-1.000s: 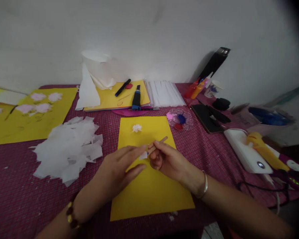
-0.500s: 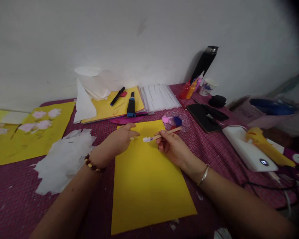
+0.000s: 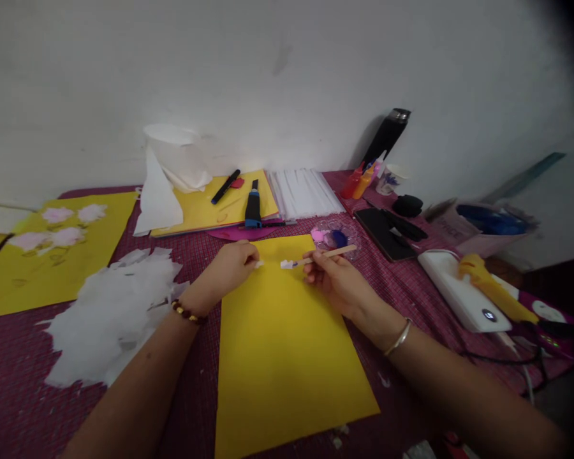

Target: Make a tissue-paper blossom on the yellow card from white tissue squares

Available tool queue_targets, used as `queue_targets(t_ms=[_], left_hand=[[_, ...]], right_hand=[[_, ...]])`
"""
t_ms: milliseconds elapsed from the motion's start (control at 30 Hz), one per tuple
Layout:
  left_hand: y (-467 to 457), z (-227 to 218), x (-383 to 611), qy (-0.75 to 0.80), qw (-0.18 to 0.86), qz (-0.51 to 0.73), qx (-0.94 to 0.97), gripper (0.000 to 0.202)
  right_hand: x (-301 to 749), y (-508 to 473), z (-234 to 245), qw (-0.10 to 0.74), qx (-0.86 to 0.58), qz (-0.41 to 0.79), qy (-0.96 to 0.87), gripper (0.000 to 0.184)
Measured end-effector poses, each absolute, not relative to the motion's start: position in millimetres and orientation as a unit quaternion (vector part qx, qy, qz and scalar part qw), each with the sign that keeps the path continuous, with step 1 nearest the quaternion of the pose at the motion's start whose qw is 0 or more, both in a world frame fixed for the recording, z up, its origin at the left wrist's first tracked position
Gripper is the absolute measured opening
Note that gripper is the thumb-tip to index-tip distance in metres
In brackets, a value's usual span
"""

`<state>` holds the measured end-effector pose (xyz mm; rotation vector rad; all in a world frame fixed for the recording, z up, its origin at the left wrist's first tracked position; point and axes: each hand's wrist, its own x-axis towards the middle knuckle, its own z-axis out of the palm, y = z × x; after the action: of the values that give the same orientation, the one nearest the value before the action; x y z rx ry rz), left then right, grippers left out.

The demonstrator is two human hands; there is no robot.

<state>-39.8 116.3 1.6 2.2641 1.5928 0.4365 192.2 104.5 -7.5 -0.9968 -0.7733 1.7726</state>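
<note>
My right hand (image 3: 332, 274) pinches a flat wooden craft stick (image 3: 335, 252), which points left above the yellow paper (image 3: 277, 344). Its far end has a purple stain and carries a small white, crumpled bit (image 3: 286, 264). Just left of that tip, my left hand (image 3: 232, 268) is closed, the fingertips pinched on a small white scrap (image 3: 259, 263), probably paper. Both hands are over the upper part of the yellow sheet. A clear palette (image 3: 351, 241) with pink and dark blue paint lies beyond my right hand.
White paper pieces (image 3: 115, 312) are heaped at left, near yellow paper with pink flowers (image 3: 67, 237). A cutter (image 3: 253, 207) and a black pen (image 3: 226, 186) lie at the back. Rightward are paint bottles (image 3: 362, 183), a phone (image 3: 382, 233), a power bank (image 3: 462, 290) and a yellow glue gun (image 3: 497, 287).
My left hand's fingers, spread over the sheet before, have curled into a pinch on the white scrap. My right hand still holds the stick in nearly the same place. The view has shifted slightly.
</note>
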Motion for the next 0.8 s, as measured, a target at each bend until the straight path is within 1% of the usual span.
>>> queue_targets(t_ms=[133,233,400,467,600,800], left_hand=[[119.5,-0.6,-41.7,0.577,0.183,0.164,0.779,0.016],[120.8,-1.3,-41.7,0.583,0.195,0.165,0.771,0.017],[119.7,-1.8,-40.3,0.589,0.223,0.186,0.754,0.018],[119.7,-3.2,-40.1,0.591,0.225,0.194,0.75,0.018],[121.2,-8.0,-41.6,0.589,0.224,0.208,0.748,0.016],[122.6,-13.9,-44.2,0.584,0.22,0.222,0.75,0.015]], right_hand=[[190.5,110.6,-7.6,0.452,-0.418,0.695,-0.372,0.028],[180.4,118.8,-10.3,0.442,-0.422,0.628,-0.482,0.028],[163.2,128.4,-17.3,0.398,-0.401,0.509,-0.649,0.018],[160.6,129.3,-20.4,0.378,-0.393,0.473,-0.692,0.016],[158.9,129.8,-25.4,0.352,-0.395,0.438,-0.727,0.017],[156.0,132.8,-26.6,0.337,-0.387,0.408,-0.755,0.02]])
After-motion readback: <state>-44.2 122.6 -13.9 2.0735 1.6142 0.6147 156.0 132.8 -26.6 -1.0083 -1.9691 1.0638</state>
